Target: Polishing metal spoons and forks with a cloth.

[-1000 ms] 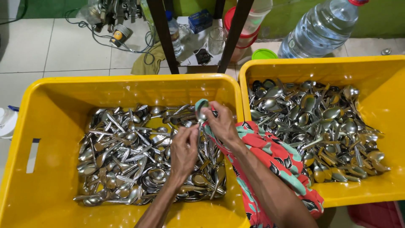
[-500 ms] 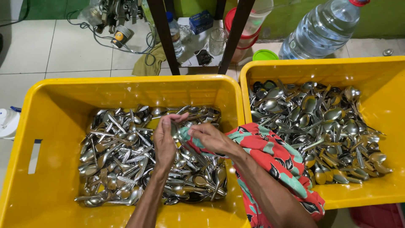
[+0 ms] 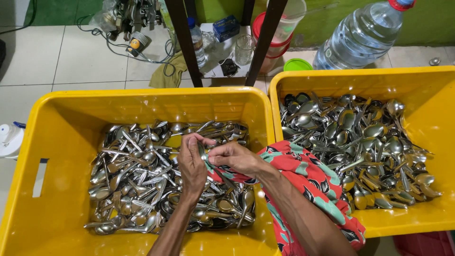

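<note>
Both hands have drawn together over the left crate (image 3: 57, 118): left hand (image 3: 192, 163) and right hand (image 3: 237, 159) now pinch one spoon (image 3: 203, 151) in red cloth (image 3: 303, 175).

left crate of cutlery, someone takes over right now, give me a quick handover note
Left hand: over the left yellow crate, fingers pinching a piece of cutlery.
Right hand: beside it, gripping the red patterned cloth against that piece.
The cloth drapes over the rim between both crates.
Left crate holds a cutlery pile; right yellow crate holds a spoon pile.
Done: one piece lifted out and in hand.
Left: both piles look largely untouched.
</note>
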